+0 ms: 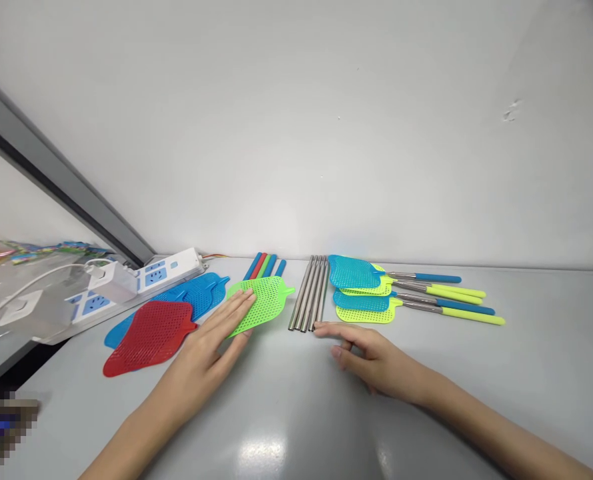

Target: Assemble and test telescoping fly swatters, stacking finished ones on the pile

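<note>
My left hand [216,340] grips a light green fly swatter head [262,305], fingers on top and thumb under its near edge. The head's short stem points right. Just beyond its tip lie several metal rods [308,293] side by side. At their near ends is my right hand [364,357], holding nothing. Its index finger reaches out to the rod ends, with the thumb apart below; whether it touches a rod I cannot tell for sure. Left of my left hand, a red swatter head [151,337] overlaps blue swatter heads [204,293].
Assembled swatters [359,273] with blue and yellow heads and grips lie stacked at right. Coloured grip tubes [260,265] rest near the wall. A white power strip [151,277] with plugs and a cable runs along the left, beside plastic bags [31,260].
</note>
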The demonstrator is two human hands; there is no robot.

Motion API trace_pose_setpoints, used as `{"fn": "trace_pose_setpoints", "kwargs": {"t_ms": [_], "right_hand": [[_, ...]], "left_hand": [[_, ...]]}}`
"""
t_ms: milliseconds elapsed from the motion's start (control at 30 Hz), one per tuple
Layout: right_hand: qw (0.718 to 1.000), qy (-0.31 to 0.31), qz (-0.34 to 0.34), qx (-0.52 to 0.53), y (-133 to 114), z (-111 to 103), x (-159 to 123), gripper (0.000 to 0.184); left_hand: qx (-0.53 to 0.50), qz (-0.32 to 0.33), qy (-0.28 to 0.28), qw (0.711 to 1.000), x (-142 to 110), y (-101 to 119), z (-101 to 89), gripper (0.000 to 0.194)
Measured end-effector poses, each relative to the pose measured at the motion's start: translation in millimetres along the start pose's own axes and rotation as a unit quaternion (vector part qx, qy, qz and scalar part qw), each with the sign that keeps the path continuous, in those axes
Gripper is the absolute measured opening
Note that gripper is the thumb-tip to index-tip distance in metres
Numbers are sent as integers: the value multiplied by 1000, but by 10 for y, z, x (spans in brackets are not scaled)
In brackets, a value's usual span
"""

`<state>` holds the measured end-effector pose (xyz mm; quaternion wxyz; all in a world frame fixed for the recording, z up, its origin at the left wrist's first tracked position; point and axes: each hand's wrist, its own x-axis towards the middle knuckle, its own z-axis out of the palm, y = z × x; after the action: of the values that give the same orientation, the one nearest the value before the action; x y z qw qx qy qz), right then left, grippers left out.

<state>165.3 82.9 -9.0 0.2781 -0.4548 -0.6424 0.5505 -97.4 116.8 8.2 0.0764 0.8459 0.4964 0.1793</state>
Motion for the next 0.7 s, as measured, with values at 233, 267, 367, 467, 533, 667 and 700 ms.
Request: {"fn": "trace_pose_setpoints", "kwargs": {"t_ms": [233,267,367,467,533,667,700], "right_hand": [[1000,12,-10,21,77,11,-2,29],[999,29,-34,2,78,7,4,29],[993,43,-89,-62,72,-8,38,35],[991,31,-91,-92,80,-9,65,36],[995,17,-59,-76,89,0,64,31],[999,-32,-11,19,89,18,28,29],[998,-39,-10,47,85,18,19,30]], "left_hand": [[7,-2,-1,1000,-9,-22,13,49],[9,0,-2,1000,-8,-24,13,48],[10,7,-4,1000,-2,-28,15,48],[9,10,2,1000,4,-34,19,48],[9,10,6,1000,5,-41,25,48],[8,16,10,1000,3,-59,48,48],[7,18,10,1000,2,-63,54,48]]}}
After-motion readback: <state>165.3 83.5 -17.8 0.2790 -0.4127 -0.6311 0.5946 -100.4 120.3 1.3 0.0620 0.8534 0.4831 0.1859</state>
